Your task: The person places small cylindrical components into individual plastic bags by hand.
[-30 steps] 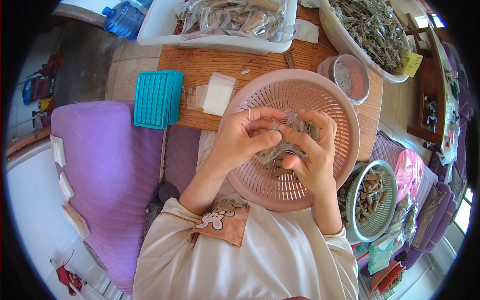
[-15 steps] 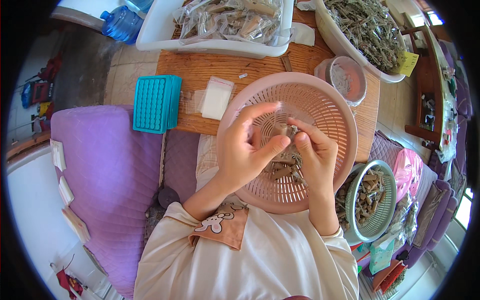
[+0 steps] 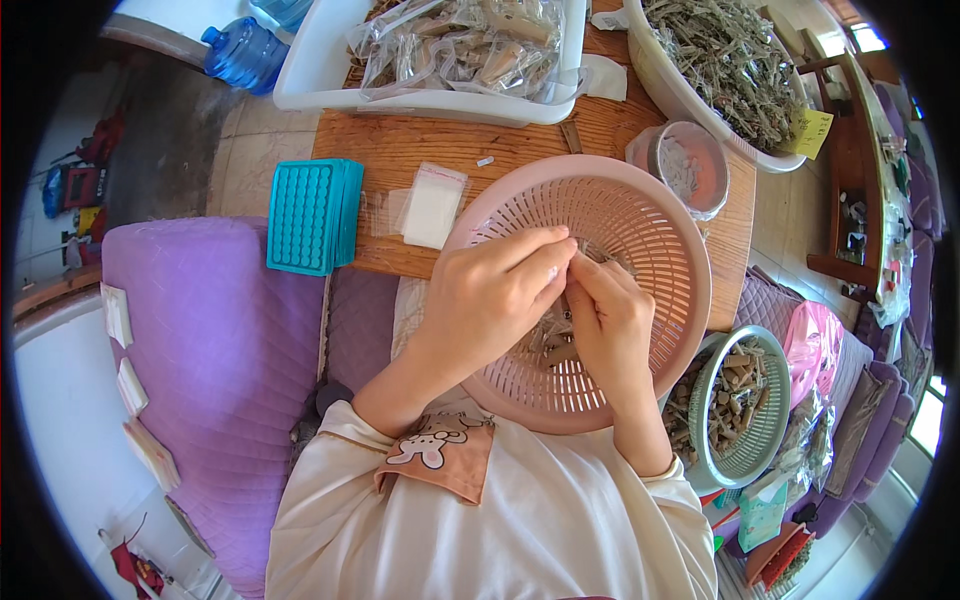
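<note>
My left hand (image 3: 490,290) and my right hand (image 3: 613,308) meet over a pink slotted plastic basket (image 3: 682,335). Their thumbs and fingertips are pinched together on what looks like a small clear plastic bag (image 3: 600,250), mostly covered by the fingers. Brown, dried plant material seems to show through it behind my right fingers. Inside the basket, partly hidden under my hands, lie brown stubby pieces (image 3: 558,350) and dry scraps.
On the wooden table (image 3: 410,130) are flat clear bags (image 3: 434,205), a stack of teal trays (image 3: 312,217), a white bin (image 3: 420,108) of filled bags, a round tub (image 3: 690,165) and a basin of dried herbs (image 3: 725,70). A green basket (image 3: 780,400) stands at right.
My fingers were spread around the clear bag and its brown contents; now both hands have closed together at its upper part. My left hand has turned over toward the right hand.
</note>
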Motion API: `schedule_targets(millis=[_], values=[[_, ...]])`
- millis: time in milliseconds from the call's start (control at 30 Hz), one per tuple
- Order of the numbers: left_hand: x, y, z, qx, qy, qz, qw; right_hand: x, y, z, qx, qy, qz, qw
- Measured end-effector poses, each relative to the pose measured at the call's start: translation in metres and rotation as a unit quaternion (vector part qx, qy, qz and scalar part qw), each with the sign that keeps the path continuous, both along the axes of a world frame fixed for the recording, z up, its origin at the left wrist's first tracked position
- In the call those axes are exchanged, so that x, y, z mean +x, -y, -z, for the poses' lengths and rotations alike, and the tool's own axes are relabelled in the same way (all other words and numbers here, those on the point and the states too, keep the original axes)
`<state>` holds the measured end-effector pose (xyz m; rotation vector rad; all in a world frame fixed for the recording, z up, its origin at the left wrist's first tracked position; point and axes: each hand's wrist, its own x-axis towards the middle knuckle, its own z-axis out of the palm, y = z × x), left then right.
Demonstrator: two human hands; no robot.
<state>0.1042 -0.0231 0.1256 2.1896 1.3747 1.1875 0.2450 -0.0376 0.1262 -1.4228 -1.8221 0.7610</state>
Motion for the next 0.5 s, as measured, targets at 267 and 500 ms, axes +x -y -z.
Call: schedule_targets(millis=[267,500], values=[[-0.034,-0.036,0.017,-0.048,0.174,-0.156,0.971,0.003,0.004,-0.014,0.023,0.005,-0.003,1.0],[-0.006,-0.002,-0.001,0.08,0.042,-0.005,0.996,-0.005,0.001,-0.013,0.009,-0.001,0.019,1.0]])
